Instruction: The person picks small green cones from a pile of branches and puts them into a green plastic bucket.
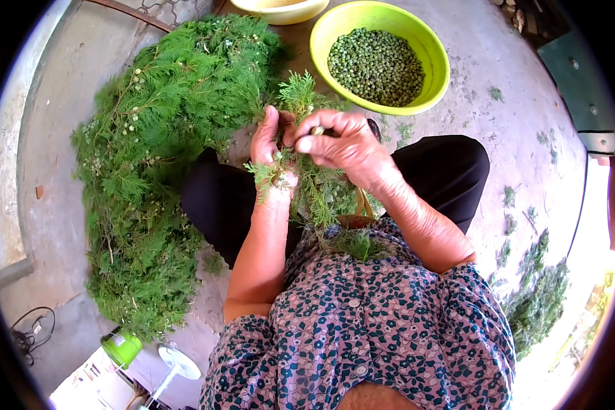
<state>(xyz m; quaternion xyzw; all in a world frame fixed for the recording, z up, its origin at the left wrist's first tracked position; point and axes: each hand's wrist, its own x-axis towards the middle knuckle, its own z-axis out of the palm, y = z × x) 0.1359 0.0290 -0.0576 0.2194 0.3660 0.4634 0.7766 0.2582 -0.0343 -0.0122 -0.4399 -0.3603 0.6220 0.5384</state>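
My left hand [272,145] is closed round a leafy conifer sprig [298,90], whose feathery green tips stick out above and below the fingers. Close beside it, my right hand [348,145] pinches a small pale-green seed cone [318,130] between thumb and forefinger. Both hands are over my lap, where more loose green foliage [324,195] lies between my knees. Beyond the hands stands a yellow-green basin [436,85], partly filled with a layer of small round green cones [376,67]. Fingers hide part of the sprig's stem.
A large heap of cut conifer branches [150,143] lies along my left side. At the far edge is a pale yellow basin [280,9]. Foliage scraps and a darker branch pile [536,287] lie on the right. A green bucket [121,350] and a white fan [178,362] stand lower left.
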